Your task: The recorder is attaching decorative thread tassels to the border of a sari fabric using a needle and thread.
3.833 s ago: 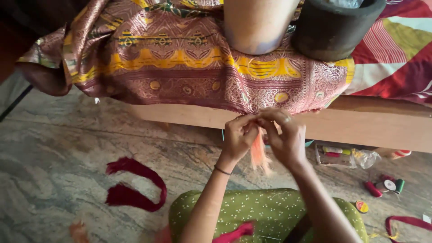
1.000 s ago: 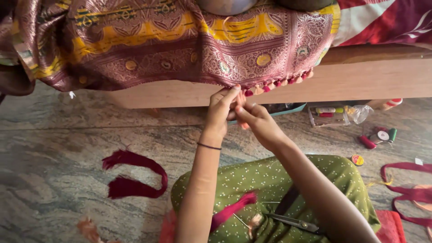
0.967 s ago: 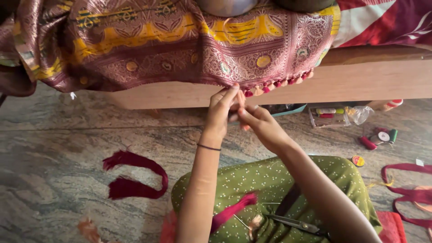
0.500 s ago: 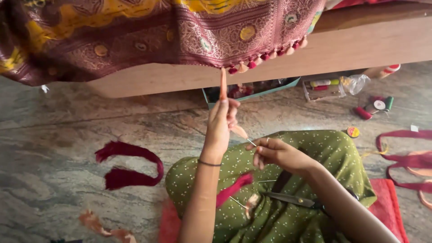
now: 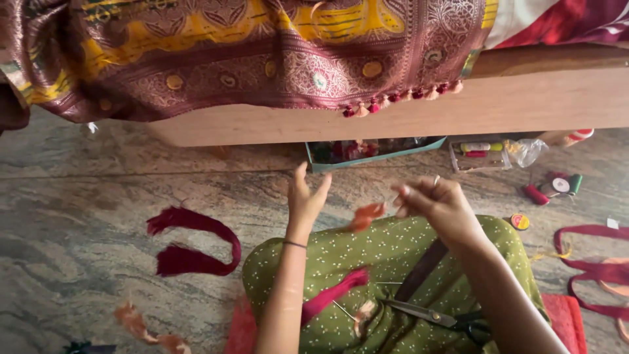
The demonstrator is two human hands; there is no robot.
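I sit on the floor with a green dotted cloth (image 5: 393,255) over my lap. My left hand (image 5: 306,196) is raised with its fingers apart and holds nothing. My right hand (image 5: 438,204) has its fingertips pinched together. A blurred orange tassel (image 5: 367,216) hangs between the hands, just left of those fingertips, seemingly on a thread too thin to see. Above, the maroon and yellow saree (image 5: 282,59) drapes over the wooden bed edge (image 5: 537,101), with a row of small tassels (image 5: 400,99) along its hem. Scissors (image 5: 432,316) and a magenta thread bundle (image 5: 334,295) lie on my lap.
A maroon thread hank (image 5: 196,242) and orange scraps (image 5: 141,324) lie on the stone floor at left. Under the bed stand a teal tray (image 5: 373,152) and a clear box (image 5: 485,154). Spools (image 5: 553,187) and red ribbons (image 5: 596,262) lie at right.
Both hands have come down from the saree's hem. My left hand has let go of the orange tassel and opened. The view has tilted down.
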